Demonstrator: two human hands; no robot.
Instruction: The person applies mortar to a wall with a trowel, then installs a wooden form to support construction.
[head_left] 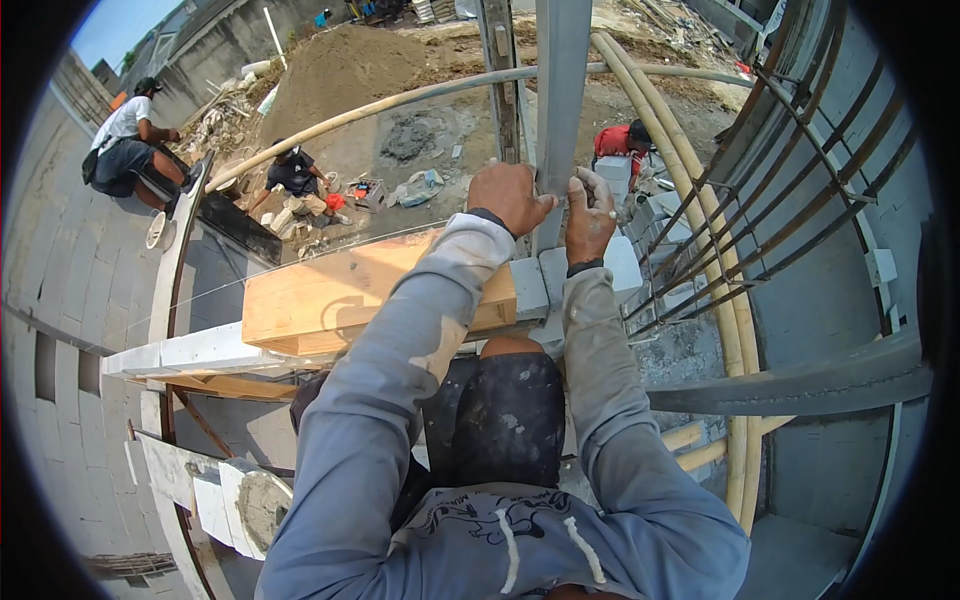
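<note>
Before me rises an upright grey metal post (563, 100), with a narrower weathered upright (500, 75) on its left. My left hand (505, 197) is closed at the foot of the narrower upright, its thumb reaching against the post; what lies inside the fist is hidden. On the other side, my right hand (590, 222) has its fingers curled at the post's right edge, gripping it. Below my left forearm lies a long box-like wooden form (340, 290). Pale blocks (530, 285) sit around the post's base, under my hands.
Bamboo poles (690, 180) cross ahead and on the right, beside a rusty rebar cage (760, 190). A curved grey beam (790, 390) spans the right. A mortar bucket (262, 505) stands lower left. Below are a sand mound (345, 75) and several people, one in red (622, 145).
</note>
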